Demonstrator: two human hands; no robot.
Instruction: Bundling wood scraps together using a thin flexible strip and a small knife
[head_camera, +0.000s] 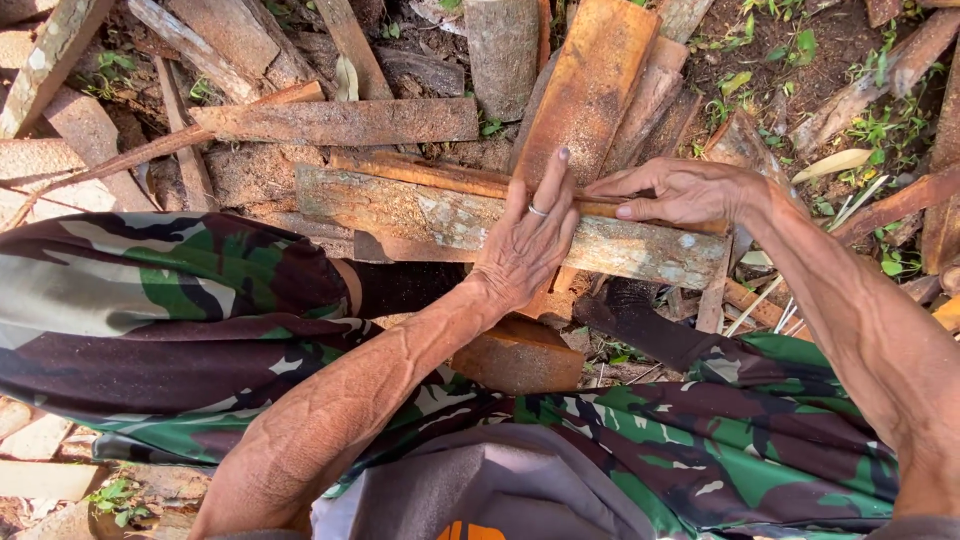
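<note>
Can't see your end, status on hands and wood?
Left hand flat on bark-covered slab. Right hand fingertips on orange plank behind it. Scrap wood piled around.

plank (440, 215) partly hidden under left hand (528, 245), right forearm (880, 350) cut off by frame edge

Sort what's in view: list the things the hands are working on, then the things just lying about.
In hand:
left hand, flat on the grey lichen-spotted slab
right hand, on the orange strip above it

Lying about:
brown plank
round log
wide orange slab
cut block
</note>
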